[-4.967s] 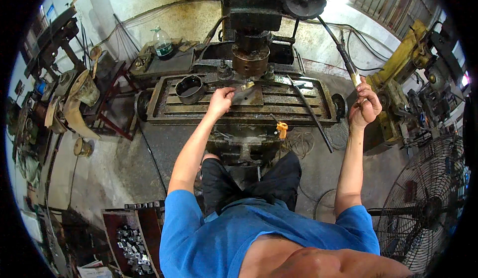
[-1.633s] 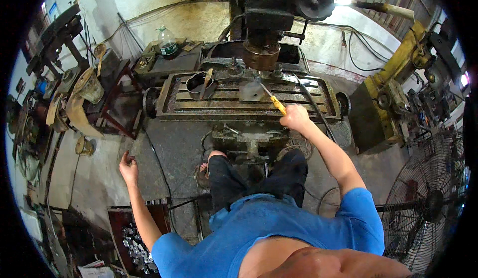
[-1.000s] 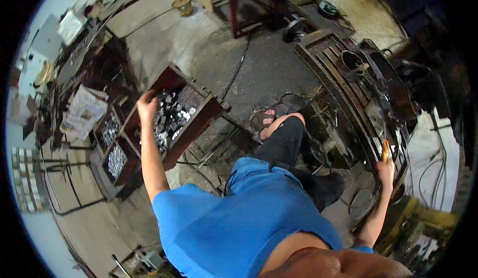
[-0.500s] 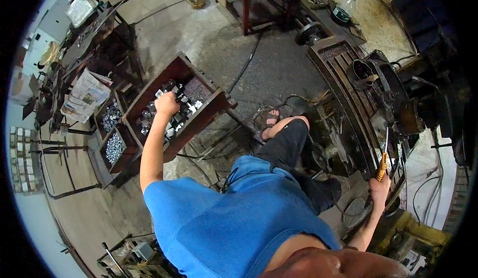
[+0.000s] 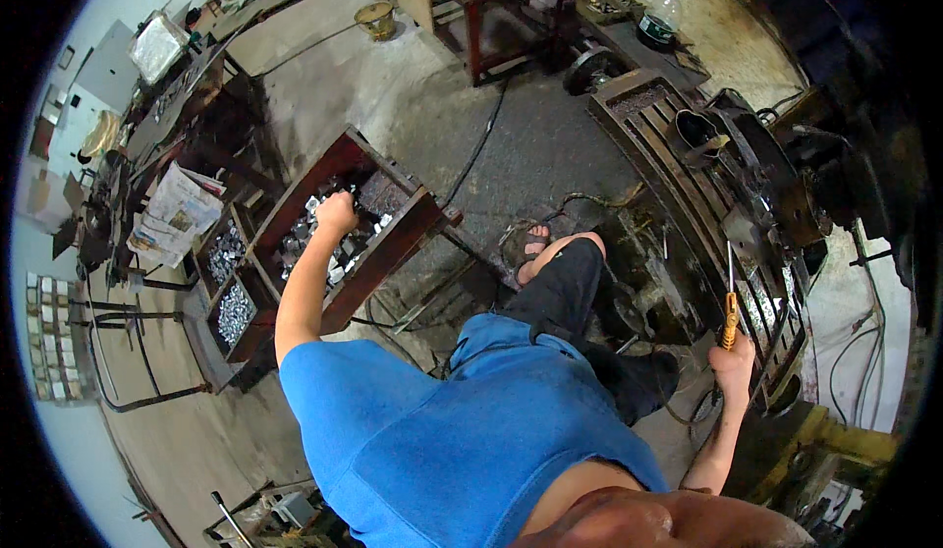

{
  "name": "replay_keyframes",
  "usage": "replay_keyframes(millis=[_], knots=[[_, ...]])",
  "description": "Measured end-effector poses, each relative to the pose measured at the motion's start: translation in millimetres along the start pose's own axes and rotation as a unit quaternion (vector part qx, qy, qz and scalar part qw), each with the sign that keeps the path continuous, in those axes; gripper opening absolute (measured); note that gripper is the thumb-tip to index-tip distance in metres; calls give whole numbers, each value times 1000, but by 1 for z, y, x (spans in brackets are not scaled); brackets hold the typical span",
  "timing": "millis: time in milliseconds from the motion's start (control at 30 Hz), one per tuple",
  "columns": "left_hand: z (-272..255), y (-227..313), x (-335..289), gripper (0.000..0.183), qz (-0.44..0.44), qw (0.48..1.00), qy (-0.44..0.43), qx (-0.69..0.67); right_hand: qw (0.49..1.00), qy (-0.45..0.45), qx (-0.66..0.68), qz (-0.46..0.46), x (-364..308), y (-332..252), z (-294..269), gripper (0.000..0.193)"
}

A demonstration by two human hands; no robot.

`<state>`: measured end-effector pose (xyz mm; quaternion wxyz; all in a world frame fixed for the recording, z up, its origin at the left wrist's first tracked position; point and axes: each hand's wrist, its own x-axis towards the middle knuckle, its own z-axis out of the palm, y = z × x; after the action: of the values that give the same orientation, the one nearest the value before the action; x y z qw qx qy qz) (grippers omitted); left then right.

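My left hand point(image 5: 337, 212) is closed, reaching into a dark wooden box point(image 5: 378, 258) of loose metal pieces point(image 5: 339, 265). Silvery blocks lie right around its fingers, and whatever is in its grip is hidden. Away to the right, my right hand point(image 5: 732, 363) is wrapped round the yellow-orange handle of a screwdriver point(image 5: 730, 320). Its long thin shaft points up and away from me, in front of the slotted bed of a machine point(image 5: 683, 180).
Two smaller bins of metal parts point(image 5: 233, 312) adjoin the box on the left, with newspaper point(image 5: 177, 216) behind them. A dark cup-shaped container point(image 5: 695, 136) stands on the machine. Cables point(image 5: 481, 140) cross the floor, and a bucket point(image 5: 376, 22) stands farther off.
My right hand has shifted slightly left and up, and the screwdriver stands straighter in it. My left hand has moved a little within the box. The whole view has shifted slightly.
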<state>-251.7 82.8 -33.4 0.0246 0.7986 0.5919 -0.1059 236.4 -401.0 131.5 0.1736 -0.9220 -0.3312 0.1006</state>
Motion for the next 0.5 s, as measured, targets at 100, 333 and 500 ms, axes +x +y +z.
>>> replay_keyframes(millis=[100,333,500], knots=[[-17,10,-16,26,-6,997,69,-16,1000,8,-6,-13,-4,5,3,19],[-51,16,-18,22,-4,570,33,-821,984,-81,34,-152,2,-69,14,30],[-99,104,-15,26,109,447,-58,-886,940,-167,-4,-299,21,-170,60,31]])
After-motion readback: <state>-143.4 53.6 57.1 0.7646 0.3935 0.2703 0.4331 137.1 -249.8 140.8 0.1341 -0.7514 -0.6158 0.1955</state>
